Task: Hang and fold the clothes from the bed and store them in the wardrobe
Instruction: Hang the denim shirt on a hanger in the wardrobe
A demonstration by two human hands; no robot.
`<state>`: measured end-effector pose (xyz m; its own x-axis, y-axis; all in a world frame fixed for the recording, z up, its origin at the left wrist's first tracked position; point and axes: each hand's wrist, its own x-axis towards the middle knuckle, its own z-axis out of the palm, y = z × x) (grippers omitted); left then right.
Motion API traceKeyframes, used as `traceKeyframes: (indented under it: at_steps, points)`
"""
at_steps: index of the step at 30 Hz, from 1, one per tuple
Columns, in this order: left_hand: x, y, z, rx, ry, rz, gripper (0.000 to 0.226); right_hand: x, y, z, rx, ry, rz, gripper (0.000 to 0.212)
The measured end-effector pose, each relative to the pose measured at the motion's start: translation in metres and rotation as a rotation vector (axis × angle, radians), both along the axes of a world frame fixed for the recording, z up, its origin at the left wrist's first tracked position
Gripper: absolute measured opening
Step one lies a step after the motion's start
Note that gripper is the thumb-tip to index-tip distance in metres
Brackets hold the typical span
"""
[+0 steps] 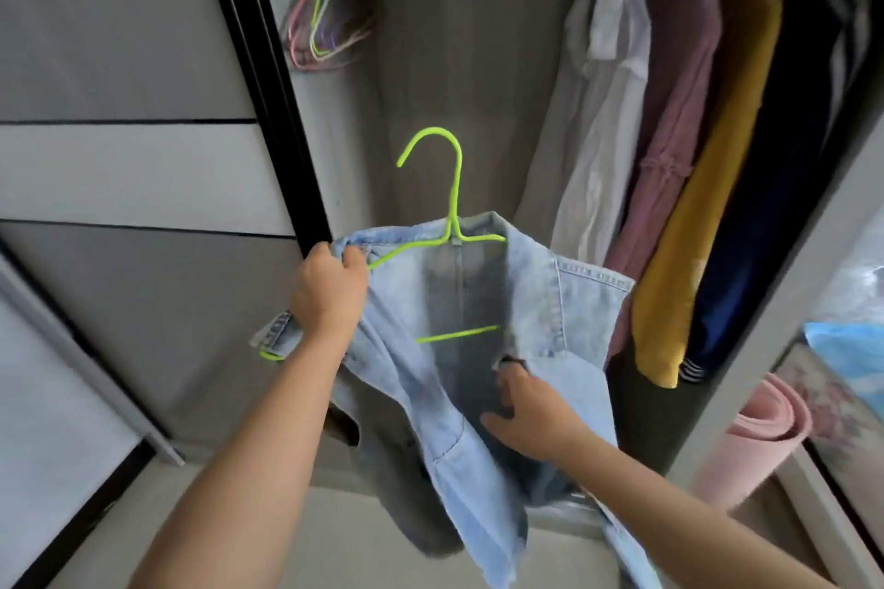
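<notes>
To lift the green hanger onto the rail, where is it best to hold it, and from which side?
Probably the bare stem just under the hook of the hanger, pinched from the front. That part stands clear above the denim shirt's collar, while the shoulders are covered by cloth. The left hand now grips the left shoulder and the right hand holds the shirt front.

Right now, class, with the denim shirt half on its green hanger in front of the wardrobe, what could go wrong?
1. The denim shirt looks seated on one side only; its right shoulder may slip off the green hanger.
2. The left hand pinches collar and hanger together, so loosening that grip could drop both.
3. The hook might snag the hanging clothes.
</notes>
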<state>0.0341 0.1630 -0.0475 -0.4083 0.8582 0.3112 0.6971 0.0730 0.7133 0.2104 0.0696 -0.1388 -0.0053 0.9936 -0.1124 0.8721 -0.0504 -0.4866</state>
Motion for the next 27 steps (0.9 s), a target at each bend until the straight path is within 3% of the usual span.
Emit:
traceKeyframes:
  at_steps: [2,4,6,8,9,10,12,14,16,21,24,27]
  points:
    - [0.001,0.003,0.012,0.084,-0.067,-0.007,0.030,0.013,0.002,0.004,-0.013,-0.050,0.066,0.016]
    - [0.007,0.004,0.024,0.174,-0.100,-0.040,0.027,0.029,0.007,0.024,0.383,0.107,0.027,0.030]
    - [0.013,0.003,0.036,0.256,-0.106,-0.075,0.025,0.048,0.011,0.061,0.972,0.185,-0.022,0.021]
    - [0.018,0.002,0.046,0.331,-0.104,-0.102,0.027,0.074,0.018,0.097,1.274,0.066,-0.035,0.022]
    - [0.020,0.001,0.051,0.369,-0.099,-0.114,0.030,0.088,0.021,0.114,1.299,0.005,-0.035,0.034]
    - [0.020,0.001,0.054,0.402,-0.095,-0.123,0.031,0.099,0.021,0.129,1.230,-0.022,-0.014,0.051]
    - [0.021,-0.001,0.062,0.442,-0.099,-0.146,0.024,0.111,0.016,0.146,0.845,-0.020,0.041,0.080]
    - [0.022,-0.004,0.067,0.459,-0.093,-0.169,0.020,0.111,0.011,0.140,0.461,-0.122,0.047,0.063]
    - [0.025,-0.007,0.069,0.482,-0.053,-0.178,0.025,0.103,0.010,0.126,0.472,-0.141,-0.006,0.031]
    - [0.031,-0.013,0.071,0.521,0.047,-0.157,0.043,0.076,0.012,0.124,0.629,-0.083,-0.111,0.033]
    - [0.025,-0.006,0.066,0.470,0.083,-0.190,0.040,0.069,0.012,0.130,0.633,-0.216,-0.103,0.035]
    - [0.013,0.001,0.060,0.381,0.239,-0.192,0.036,0.075,0.018,0.133,0.625,-0.374,-0.143,0.041]
